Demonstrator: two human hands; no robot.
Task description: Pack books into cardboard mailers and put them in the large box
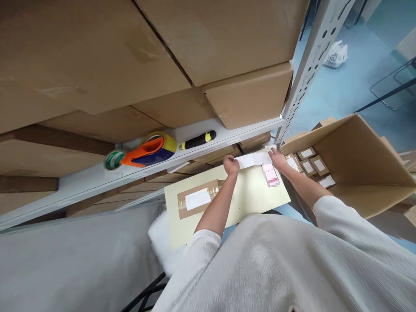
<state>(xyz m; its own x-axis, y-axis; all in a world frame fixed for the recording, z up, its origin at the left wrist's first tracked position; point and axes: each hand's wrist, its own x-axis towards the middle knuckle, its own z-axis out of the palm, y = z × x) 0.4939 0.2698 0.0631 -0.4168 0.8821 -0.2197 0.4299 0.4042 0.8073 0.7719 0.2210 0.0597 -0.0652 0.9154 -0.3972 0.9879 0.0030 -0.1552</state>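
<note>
A strip of white labels (253, 160) stretches between my two hands above a pale yellow board (247, 195). My left hand (231, 164) is closed on the strip's left end. At its right end, my right hand (277, 158) pinches the same strip. Under the strip, near my right hand, lies a pink and white slip (271, 175), partly blurred. A small brown carton (191, 213) with clear tape and a white label on top rests on the board, left of my left forearm, which hides part of its right end.
On the shelf edge (227, 135) lie an orange and blue tape dispenser (146, 152), a green-cored tape roll (114, 160) and a black and yellow utility knife (197, 140). Large cartons (247, 95) fill the shelf. At right stands an open carton (373, 151) with several small labelled boxes.
</note>
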